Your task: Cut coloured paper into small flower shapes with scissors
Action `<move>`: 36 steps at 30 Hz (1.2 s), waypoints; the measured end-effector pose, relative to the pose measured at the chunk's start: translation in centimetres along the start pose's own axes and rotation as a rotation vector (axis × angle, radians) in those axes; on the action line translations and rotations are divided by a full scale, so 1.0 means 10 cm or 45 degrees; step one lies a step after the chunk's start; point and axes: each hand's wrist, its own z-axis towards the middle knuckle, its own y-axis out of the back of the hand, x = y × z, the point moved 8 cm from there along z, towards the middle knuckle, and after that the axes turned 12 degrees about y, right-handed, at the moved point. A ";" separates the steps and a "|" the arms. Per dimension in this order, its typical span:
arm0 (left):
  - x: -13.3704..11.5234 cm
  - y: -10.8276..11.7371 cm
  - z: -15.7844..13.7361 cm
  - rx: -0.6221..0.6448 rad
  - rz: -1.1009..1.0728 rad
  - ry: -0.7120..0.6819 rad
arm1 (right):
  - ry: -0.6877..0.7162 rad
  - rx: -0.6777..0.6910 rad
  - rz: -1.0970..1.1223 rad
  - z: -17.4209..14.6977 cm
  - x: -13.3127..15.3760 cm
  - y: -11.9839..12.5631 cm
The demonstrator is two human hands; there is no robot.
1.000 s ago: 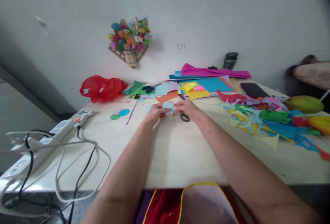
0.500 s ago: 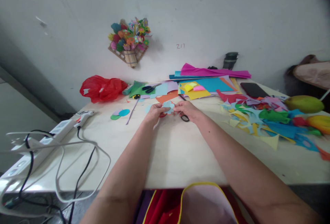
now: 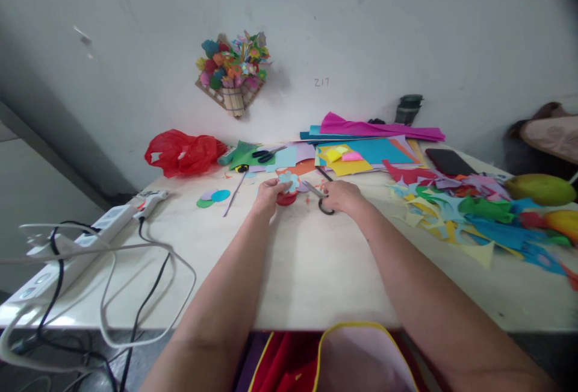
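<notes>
My left hand (image 3: 268, 197) pinches a light blue paper flower (image 3: 289, 182) by its left side, just above the table. Below the flower lie red paper circles (image 3: 287, 201), partly covered, and a lilac paper piece sits at its right. My right hand (image 3: 345, 196) has its fingers closed at the black handles of a pair of scissors (image 3: 314, 189). The blades point left towards the flower, and one handle loop shows below the fingers. Tiny orange paper scraps are scattered around the scissors.
Paper circles (image 3: 220, 196) and a thin strip (image 3: 235, 194) lie at left. Behind are a second pair of scissors (image 3: 266, 155), coloured sheets (image 3: 388, 152) and a red bag (image 3: 185, 154). Cables and a power strip (image 3: 97, 229) run left. Paper scraps (image 3: 451, 211), a phone (image 3: 445, 161) and fruit (image 3: 539, 189) lie right.
My right hand has let go of the flower's edge and taken hold of the scissors. The flower stays in my left hand, shifted slightly left and now showing fully scalloped petals.
</notes>
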 end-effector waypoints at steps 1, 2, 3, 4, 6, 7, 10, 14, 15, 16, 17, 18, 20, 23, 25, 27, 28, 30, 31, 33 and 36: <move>0.00 0.01 0.00 -0.008 -0.016 -0.003 | 0.004 0.006 -0.008 -0.01 0.02 0.00; 0.01 0.02 0.01 -0.015 -0.031 -0.006 | 0.007 0.013 -0.016 -0.01 0.03 0.01; 0.01 0.03 0.01 -0.019 -0.043 -0.008 | 0.014 0.020 -0.027 -0.02 0.04 0.01; 0.01 0.04 0.02 -0.024 -0.053 -0.008 | 0.023 0.031 -0.037 -0.03 0.06 0.01; 0.02 0.06 0.03 -0.034 -0.069 -0.006 | 0.057 0.040 -0.053 -0.04 0.09 0.01; 0.03 0.07 0.03 -0.038 -0.080 -0.005 | 0.069 0.039 -0.058 -0.04 0.10 0.01; 0.03 0.08 0.03 -0.048 -0.123 0.000 | 0.072 -0.014 -0.060 -0.05 0.08 0.05; 0.04 0.11 0.04 -0.087 -0.187 0.011 | 0.035 -0.106 0.010 -0.03 -0.01 0.10; 0.04 0.11 0.04 -0.098 -0.205 0.012 | 0.013 -0.120 0.037 -0.03 -0.04 0.10; 0.04 0.12 0.04 -0.108 -0.223 0.011 | -0.011 -0.138 0.067 -0.02 -0.07 0.11; 0.04 0.12 0.04 -0.116 -0.238 0.008 | -0.034 -0.166 0.102 -0.01 -0.10 0.11; 0.03 0.13 0.04 -0.122 -0.251 0.005 | -0.048 -0.204 0.153 0.00 -0.12 0.12; 0.03 0.12 0.04 -0.124 -0.272 0.006 | -0.051 -0.285 0.352 0.02 -0.13 0.12; 0.04 0.12 0.05 -0.141 -0.315 0.017 | -0.050 -0.311 0.901 0.05 -0.08 0.01; 0.05 0.13 0.05 -0.166 -0.336 0.018 | -0.045 -0.310 1.247 0.06 0.00 -0.05; 0.05 0.13 0.06 -0.178 -0.342 0.012 | -0.012 -0.344 1.438 0.05 0.08 -0.06; 0.05 0.12 0.06 -0.178 -0.343 0.009 | 0.010 -0.345 1.493 0.05 0.13 -0.07; 0.06 0.10 0.06 -0.175 -0.345 0.007 | 0.063 -0.297 1.567 0.04 0.22 -0.09; 0.06 0.10 0.06 -0.176 -0.349 0.008 | 0.092 -0.255 1.597 0.04 0.27 -0.11; 0.07 0.08 0.05 -0.180 -0.361 0.014 | 0.143 -0.181 1.651 0.03 0.35 -0.15; 0.07 0.05 0.04 -0.158 -0.379 0.013 | 0.183 -0.115 1.690 0.02 0.42 -0.21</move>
